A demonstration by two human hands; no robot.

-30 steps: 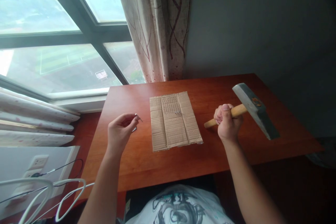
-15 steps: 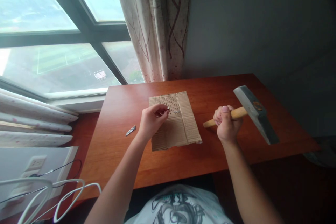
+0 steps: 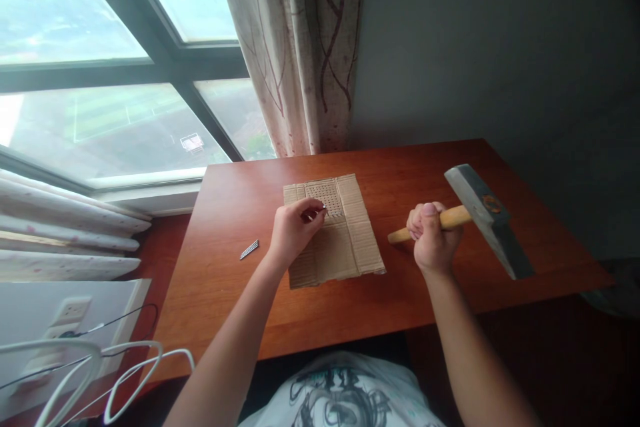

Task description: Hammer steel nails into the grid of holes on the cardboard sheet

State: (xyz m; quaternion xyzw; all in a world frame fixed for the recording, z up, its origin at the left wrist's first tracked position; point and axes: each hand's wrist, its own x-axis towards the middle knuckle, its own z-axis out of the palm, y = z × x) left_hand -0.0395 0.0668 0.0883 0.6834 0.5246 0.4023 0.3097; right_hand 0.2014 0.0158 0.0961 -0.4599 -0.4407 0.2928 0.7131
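Note:
My right hand (image 3: 434, 235) is wrapped round the wooden handle of a hammer (image 3: 487, 213), holding it raised over the right side of the table with its grey metal head to the right. Over the cardboard (image 3: 333, 250), my left hand (image 3: 297, 225) pinches a small nail (image 3: 325, 208) between thumb and fingertips; only its shiny end shows. Rows of small holes or dots (image 3: 333, 193) cover the upper part of the cardboard, just beyond those fingertips. Left of my left wrist, several loose nails (image 3: 249, 249) lie side by side on the table.
The reddish wooden table (image 3: 395, 180) stands against a grey wall (image 3: 475, 47) and a patterned curtain (image 3: 300, 47). A window (image 3: 175, 67) is at the left. White cables (image 3: 100, 353) loop near a wall socket (image 3: 75, 309) at lower left.
My left hand has shifted slightly right over the cardboard, still pinching the nail. The hammer in my right hand has barely moved.

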